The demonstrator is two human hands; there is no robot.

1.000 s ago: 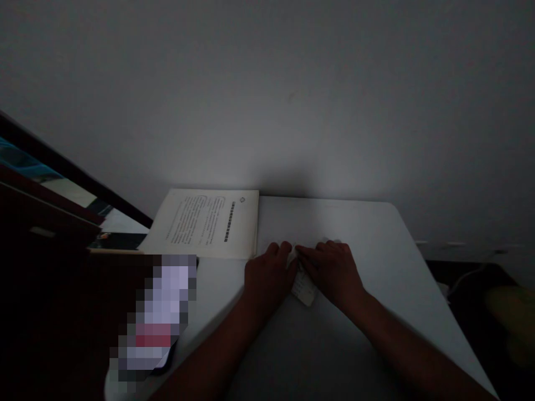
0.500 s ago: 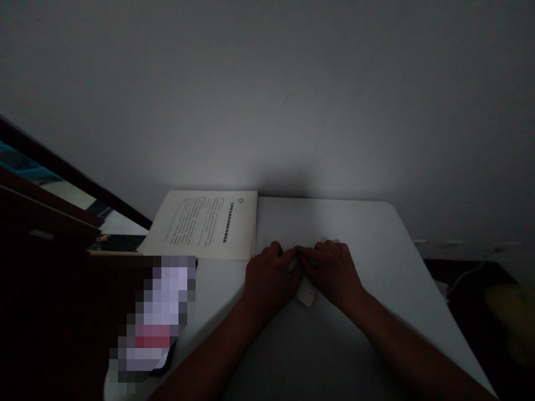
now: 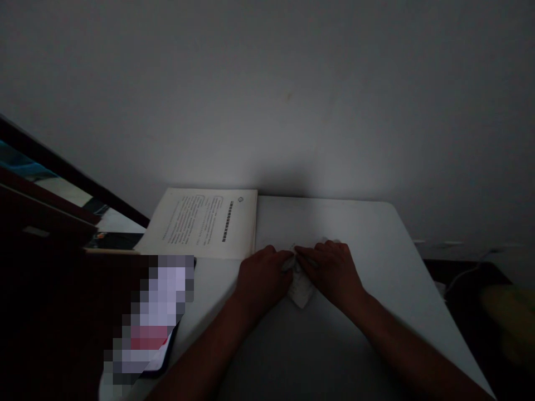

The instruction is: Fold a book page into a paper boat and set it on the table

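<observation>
Over the white table, a folded piece of pale paper (image 3: 301, 292) with faint print lies between my two hands. My left hand (image 3: 264, 281) is closed on the paper's left side, thumb and forefinger pinched at its upper part. From the other side my right hand (image 3: 334, 273) pinches the same paper, its fingertips nearly meeting those of the left. A pale bit of paper shows past the right knuckles. Both hands cover much of the paper, so its full folded shape is hidden.
A printed booklet (image 3: 200, 223) lies at the table's back left. Nearer on the left is a phone (image 3: 161, 317) with a lit, blurred screen. The white table (image 3: 359, 223) stands against a grey wall (image 3: 267, 100). A pale cable (image 3: 468, 273) runs at the right.
My left hand has shifted slightly left, away from the right one, and more of the paper shows between them. The paper's lower corner has moved a little left. My right hand stays nearly still.
</observation>
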